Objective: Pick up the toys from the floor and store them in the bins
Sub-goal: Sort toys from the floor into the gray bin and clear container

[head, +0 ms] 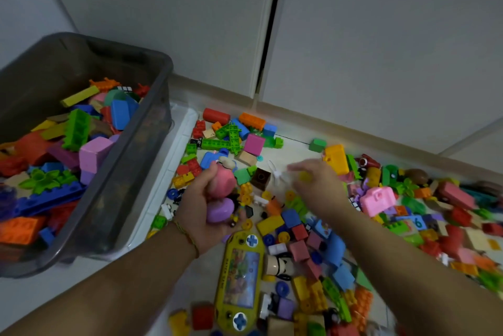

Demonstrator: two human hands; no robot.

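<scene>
While left hand [198, 205] grips pink toy [224, 180], right hand [318, 183] blurred over blocks [290, 217].

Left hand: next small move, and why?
Probably swing the left hand left over the bin and drop its load. It grips a pink toy and a purple toy, so little room seems left, and the open bin sits just beside it. The right hand, blurred, is over the pile.
</scene>
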